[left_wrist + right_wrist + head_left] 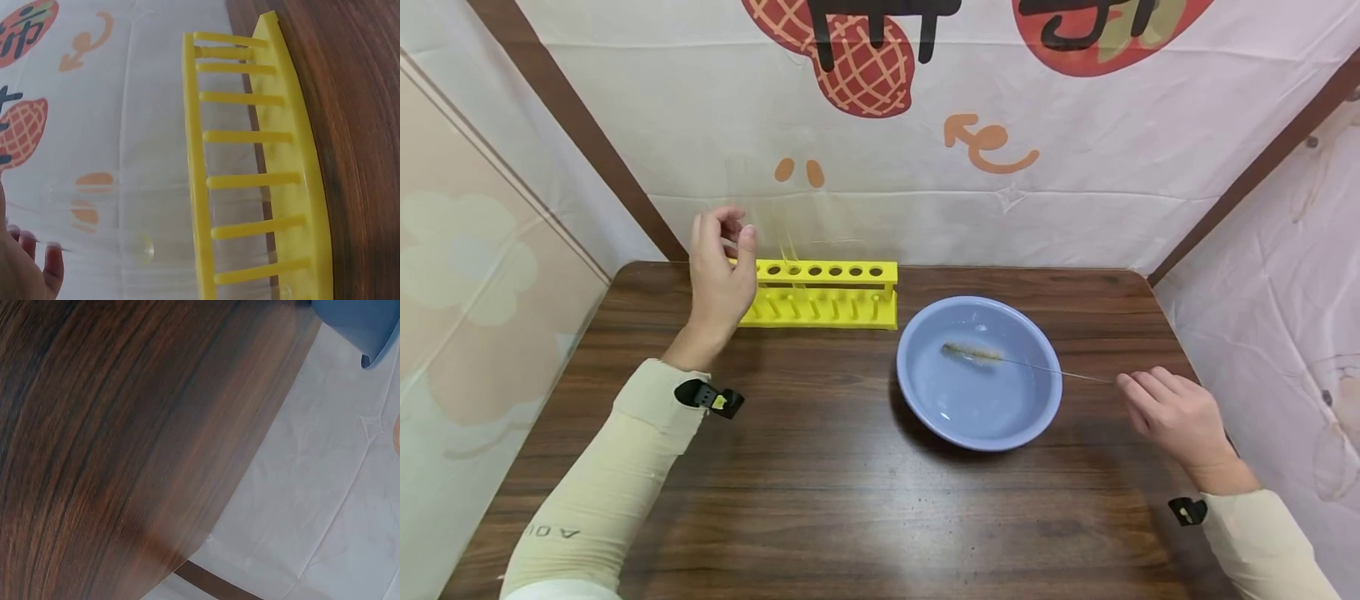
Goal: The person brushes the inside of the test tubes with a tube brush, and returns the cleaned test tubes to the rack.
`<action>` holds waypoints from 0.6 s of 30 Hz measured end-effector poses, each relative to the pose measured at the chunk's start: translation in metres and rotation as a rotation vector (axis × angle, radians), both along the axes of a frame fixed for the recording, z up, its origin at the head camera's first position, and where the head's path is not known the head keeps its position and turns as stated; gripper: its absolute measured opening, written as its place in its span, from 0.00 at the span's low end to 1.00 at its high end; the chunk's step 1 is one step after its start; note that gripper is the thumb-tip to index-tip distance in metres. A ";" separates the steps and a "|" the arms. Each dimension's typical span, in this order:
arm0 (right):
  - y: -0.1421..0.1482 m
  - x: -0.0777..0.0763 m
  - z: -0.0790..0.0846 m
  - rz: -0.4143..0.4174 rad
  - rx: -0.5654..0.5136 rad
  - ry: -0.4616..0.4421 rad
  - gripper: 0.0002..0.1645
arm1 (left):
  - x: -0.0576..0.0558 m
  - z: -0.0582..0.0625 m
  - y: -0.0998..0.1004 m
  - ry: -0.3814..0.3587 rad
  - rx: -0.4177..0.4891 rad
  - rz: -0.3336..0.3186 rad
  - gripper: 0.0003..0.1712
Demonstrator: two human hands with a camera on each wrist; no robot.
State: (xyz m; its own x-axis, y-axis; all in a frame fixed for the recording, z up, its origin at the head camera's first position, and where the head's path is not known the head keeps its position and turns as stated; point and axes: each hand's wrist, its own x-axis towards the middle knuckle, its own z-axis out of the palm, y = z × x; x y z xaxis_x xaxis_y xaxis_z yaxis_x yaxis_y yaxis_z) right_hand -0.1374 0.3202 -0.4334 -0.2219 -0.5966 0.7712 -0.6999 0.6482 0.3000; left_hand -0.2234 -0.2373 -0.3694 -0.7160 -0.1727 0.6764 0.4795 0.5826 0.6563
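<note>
My left hand (722,271) is at the left end of a yellow test tube rack (891,273), its fingers loosely bent and the thumb apart from them. Clear test tubes (787,242) stand in the rack beside this hand, faint against the pale backdrop. In the left wrist view its fingertips (54,265) are near the see-through tubes' upper ends. My right hand (1176,417) pinches the thin wire handle of a test tube brush (973,353). The brush's bristled head lies in the water of a blue basin (1054,392). Neither the right hand nor the brush shows in the right wrist view.
The rack and basin stand toward the back of a dark wood-grain table (820,483), the basin right of the rack. A pale printed cloth (1075,217) hangs right behind the table's back edge, with more cloth at both sides.
</note>
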 end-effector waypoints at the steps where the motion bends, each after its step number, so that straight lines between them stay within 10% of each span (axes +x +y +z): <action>1: 0.000 0.000 -0.001 -0.001 -0.003 0.000 0.12 | -0.001 0.000 -0.001 -0.004 0.009 0.021 0.17; 18: -0.007 0.002 0.001 0.001 -0.016 0.007 0.14 | -0.021 -0.008 -0.009 -0.065 -0.030 0.150 0.18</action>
State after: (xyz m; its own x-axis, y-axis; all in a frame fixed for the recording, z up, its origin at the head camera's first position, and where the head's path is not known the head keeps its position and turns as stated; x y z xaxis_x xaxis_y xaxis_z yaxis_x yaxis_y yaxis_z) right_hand -0.1353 0.3131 -0.4329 -0.2158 -0.5840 0.7825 -0.6982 0.6526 0.2944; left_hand -0.2448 -0.2466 -0.3775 -0.7262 -0.2610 0.6360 0.3428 0.6645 0.6641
